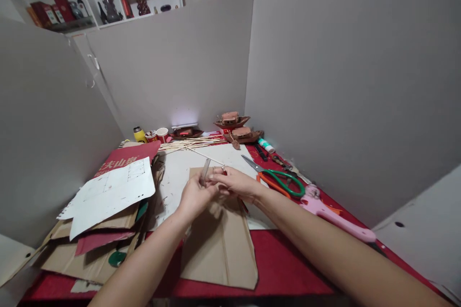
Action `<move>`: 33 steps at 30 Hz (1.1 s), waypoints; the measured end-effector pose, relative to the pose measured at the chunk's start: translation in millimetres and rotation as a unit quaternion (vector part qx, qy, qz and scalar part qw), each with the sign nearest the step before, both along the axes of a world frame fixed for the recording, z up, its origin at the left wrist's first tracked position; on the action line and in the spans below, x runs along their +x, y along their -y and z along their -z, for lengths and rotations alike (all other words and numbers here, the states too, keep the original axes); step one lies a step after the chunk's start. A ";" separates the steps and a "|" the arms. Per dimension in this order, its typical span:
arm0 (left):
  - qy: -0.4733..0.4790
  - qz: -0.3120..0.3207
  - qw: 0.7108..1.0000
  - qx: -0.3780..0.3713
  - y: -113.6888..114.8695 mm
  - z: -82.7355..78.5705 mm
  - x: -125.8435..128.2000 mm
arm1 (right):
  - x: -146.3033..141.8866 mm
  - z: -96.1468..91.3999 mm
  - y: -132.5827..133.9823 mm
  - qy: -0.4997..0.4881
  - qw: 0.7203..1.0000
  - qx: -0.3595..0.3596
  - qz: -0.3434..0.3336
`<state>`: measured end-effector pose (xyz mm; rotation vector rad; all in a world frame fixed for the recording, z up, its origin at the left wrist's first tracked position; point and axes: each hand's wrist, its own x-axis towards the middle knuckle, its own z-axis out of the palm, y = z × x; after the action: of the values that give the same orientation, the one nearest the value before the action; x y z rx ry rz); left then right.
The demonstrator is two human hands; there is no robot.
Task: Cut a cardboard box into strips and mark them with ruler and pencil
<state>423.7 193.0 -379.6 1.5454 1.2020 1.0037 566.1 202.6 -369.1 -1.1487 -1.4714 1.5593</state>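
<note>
Hands, both mine, meeting above flat brown cardboard sheet (pixel 219 244). My left hand (pixel 192 196): fingers closed, pinching short grey flat strip (pixel 205 170), held upright. My right hand (pixel 237 183): fingertips pinched on near end of thin pale wooden stick (pixel 205 155). Nearby, right: green-handled scissors (pixel 284 180).

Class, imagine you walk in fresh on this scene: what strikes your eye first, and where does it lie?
The left hand and right hand meet mid-table over a brown cardboard sheet, the left pinching a thin strip. Right of them lie green-handled scissors and a pink tool on the red cloth. Model boats stand along the back wall.
</note>
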 end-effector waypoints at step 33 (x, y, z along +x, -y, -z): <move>0.101 -0.019 0.985 -0.138 -22.4 20.6 -8.8 | 13.4 7.5 -31.6 0.144 0.989 -0.020 0.019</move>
<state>414.9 215.3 -400.2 1.1808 1.1746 0.9496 579.5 234.2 -376.5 -1.4657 -1.5959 1.4479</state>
